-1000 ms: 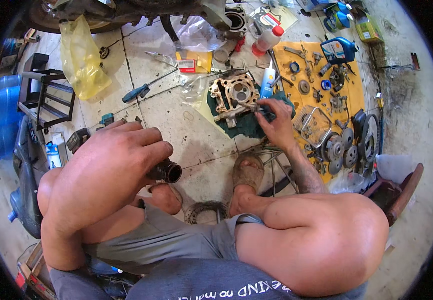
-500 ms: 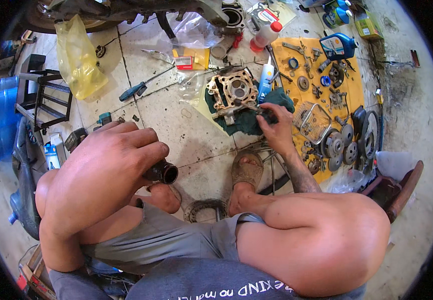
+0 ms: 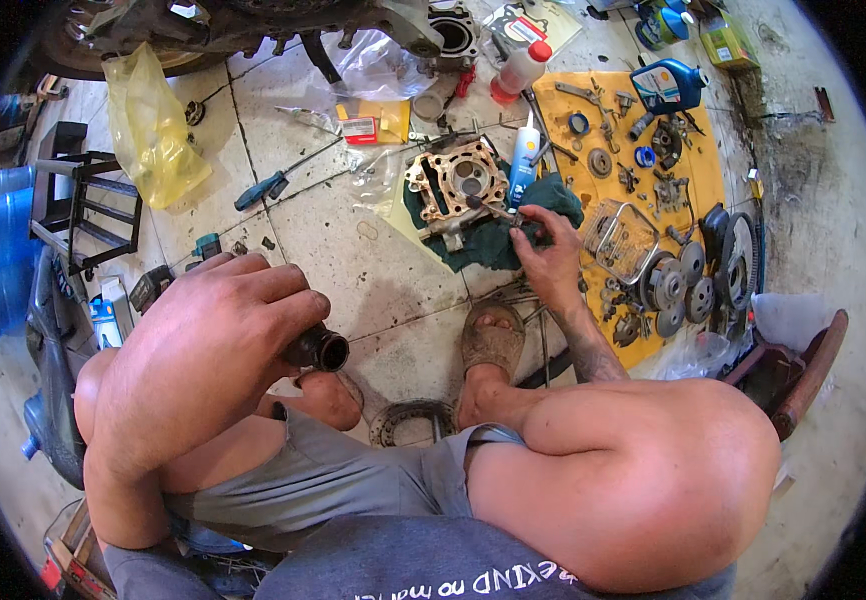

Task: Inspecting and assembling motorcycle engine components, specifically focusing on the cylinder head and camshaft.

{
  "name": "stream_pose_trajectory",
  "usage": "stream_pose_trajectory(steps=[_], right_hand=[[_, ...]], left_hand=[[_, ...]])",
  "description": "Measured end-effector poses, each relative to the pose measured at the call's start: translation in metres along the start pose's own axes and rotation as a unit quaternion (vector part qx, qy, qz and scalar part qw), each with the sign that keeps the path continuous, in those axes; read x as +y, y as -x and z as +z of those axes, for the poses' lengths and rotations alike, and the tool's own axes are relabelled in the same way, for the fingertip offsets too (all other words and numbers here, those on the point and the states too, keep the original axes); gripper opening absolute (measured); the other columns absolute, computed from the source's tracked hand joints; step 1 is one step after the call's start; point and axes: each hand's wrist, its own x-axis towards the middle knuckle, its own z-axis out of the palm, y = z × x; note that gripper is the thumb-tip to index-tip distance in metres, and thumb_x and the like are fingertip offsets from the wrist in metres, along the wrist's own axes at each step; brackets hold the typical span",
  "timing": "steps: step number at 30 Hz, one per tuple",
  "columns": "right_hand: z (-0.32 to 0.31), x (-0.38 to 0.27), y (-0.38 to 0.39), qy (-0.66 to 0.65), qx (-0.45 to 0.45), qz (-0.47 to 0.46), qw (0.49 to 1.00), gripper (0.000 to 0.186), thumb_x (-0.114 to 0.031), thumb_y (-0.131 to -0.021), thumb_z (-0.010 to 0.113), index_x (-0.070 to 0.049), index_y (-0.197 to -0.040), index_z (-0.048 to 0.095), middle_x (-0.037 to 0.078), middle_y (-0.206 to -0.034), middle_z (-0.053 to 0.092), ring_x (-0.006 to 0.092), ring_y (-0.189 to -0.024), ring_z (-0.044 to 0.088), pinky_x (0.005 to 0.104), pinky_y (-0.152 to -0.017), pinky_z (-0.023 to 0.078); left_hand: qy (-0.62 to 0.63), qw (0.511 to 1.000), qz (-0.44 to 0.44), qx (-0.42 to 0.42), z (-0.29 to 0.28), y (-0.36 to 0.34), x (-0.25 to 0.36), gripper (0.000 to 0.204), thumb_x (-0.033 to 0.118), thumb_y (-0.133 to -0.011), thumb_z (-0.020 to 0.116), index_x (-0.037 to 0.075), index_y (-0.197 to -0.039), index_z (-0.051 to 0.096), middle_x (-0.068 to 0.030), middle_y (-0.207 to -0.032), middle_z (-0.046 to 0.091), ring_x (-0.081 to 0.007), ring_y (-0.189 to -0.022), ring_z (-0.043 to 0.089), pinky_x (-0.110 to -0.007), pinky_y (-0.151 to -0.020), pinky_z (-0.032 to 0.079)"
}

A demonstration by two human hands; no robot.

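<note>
Near the left, my left hand (image 3: 208,350) is closed round a dark tube-shaped thing (image 3: 321,352) with an open, ringed end; most of it is hidden under the palm. My right hand (image 3: 550,250) pinches a thin metal rod (image 3: 493,210) with a dark rounded end, held over the near edge of a cylinder head (image 3: 445,178). The head lies with its round chamber facing up on a dark green cloth (image 3: 493,250). Behind my right hand, a blue-and-white sealant tube (image 3: 525,160) with a pointed nozzle rests against the cloth.
Engine parts, gears and a wire basket (image 3: 621,240) cover a yellow sheet (image 3: 578,88) at right. A red-capped bottle (image 3: 519,72) and a blue oil jug (image 3: 669,86) stand farther back. A screwdriver (image 3: 261,190), a yellow bag (image 3: 156,140) and a black stand (image 3: 88,205) are left.
My right hand has shifted slightly, and the rod's dark end now shows higher, over the cylinder head. My left hand keeps its hold on the dark tube-shaped thing. The view has tilted a little.
</note>
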Motion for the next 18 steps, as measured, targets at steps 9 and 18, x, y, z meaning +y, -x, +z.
stream_pose_trajectory(steps=[9, 18], right_hand=[[0.005, -0.005, -0.006, -0.018, 0.016, -0.002, 1.0, 0.032, -0.016, -0.082, 0.082, -0.013, -0.113, 0.074, 0.006, -0.097, 0.073, 0.0227, -0.085, 0.064, 0.0368, -0.081, 0.049], [0.012, -0.013, 0.008, -0.011, -0.015, -0.016, 1.0, 0.035, -0.014, -0.082, 0.082, -0.012, -0.116, 0.074, 0.007, -0.101, 0.074, 0.0214, -0.087, 0.064, 0.0362, -0.079, 0.051]], left_hand=[[0.001, 1.0, 0.012, 0.005, 0.0, -0.001, 0.0, 0.037, 0.012, -0.071, 0.08, 0.005, -0.105, 0.067, -0.0109, -0.098, 0.066, -0.0355, -0.097, 0.062, -0.046, -0.087, 0.051], [0.011, 1.0, 0.011, 0.01, -0.002, -0.002, 0.0, 0.037, 0.013, -0.071, 0.08, 0.005, -0.105, 0.067, -0.0113, -0.098, 0.066, -0.036, -0.098, 0.062, -0.045, -0.087, 0.051]])
